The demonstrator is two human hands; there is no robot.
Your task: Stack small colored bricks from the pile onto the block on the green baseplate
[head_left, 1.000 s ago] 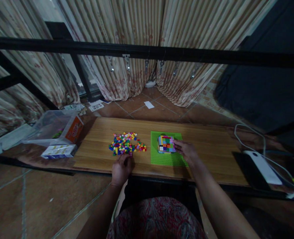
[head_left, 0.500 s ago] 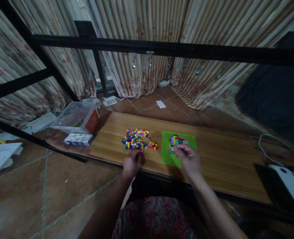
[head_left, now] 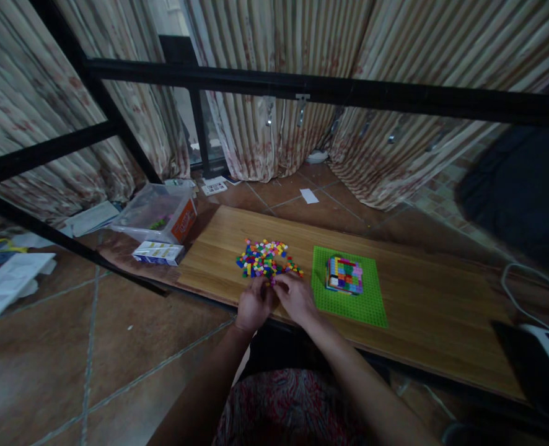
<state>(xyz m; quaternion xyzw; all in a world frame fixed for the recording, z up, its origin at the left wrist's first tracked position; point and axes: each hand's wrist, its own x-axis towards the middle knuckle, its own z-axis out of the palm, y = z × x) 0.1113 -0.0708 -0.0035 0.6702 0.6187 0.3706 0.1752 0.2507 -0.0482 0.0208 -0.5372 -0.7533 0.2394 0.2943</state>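
Brick pile just beyond both hands

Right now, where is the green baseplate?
In the head view, the green baseplate lies on the wooden board, right of the loose bricks, under the block of joined bricks.
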